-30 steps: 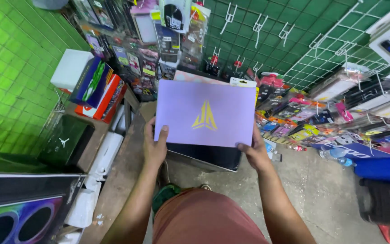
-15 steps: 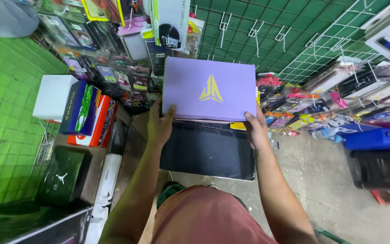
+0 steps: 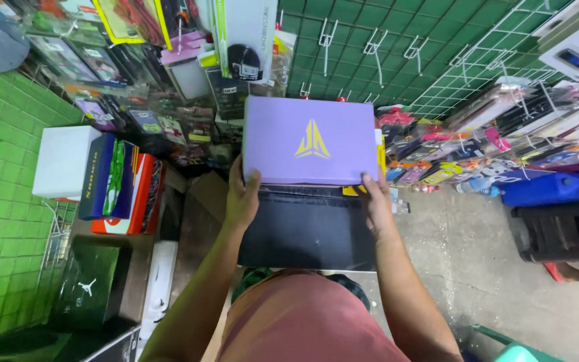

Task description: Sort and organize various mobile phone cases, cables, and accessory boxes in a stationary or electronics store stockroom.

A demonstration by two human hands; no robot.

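Note:
I hold a lilac shoe box (image 3: 309, 141) with a yellow emblem on its lid in both hands, out in front of me. My left hand (image 3: 241, 198) grips its near left corner, thumb on the lid. My right hand (image 3: 375, 201) grips the near right corner. Right beneath the lilac box sits a larger black box (image 3: 308, 228); I cannot tell whether the two touch. My knee in red-brown shorts fills the bottom middle.
Stacked shoe boxes stand at left: white (image 3: 61, 163), blue (image 3: 107, 177), red (image 3: 143, 196) and a black one (image 3: 87, 285). Packaged accessories hang on the green wire grid (image 3: 437, 53) and lie heaped at right. A blue box (image 3: 547, 189) and black crate (image 3: 564, 231) stand on the concrete floor.
The lilac box has gone from tilted up toward me to nearly level, carried forward over the far part of the black box. Both hands kept their hold.

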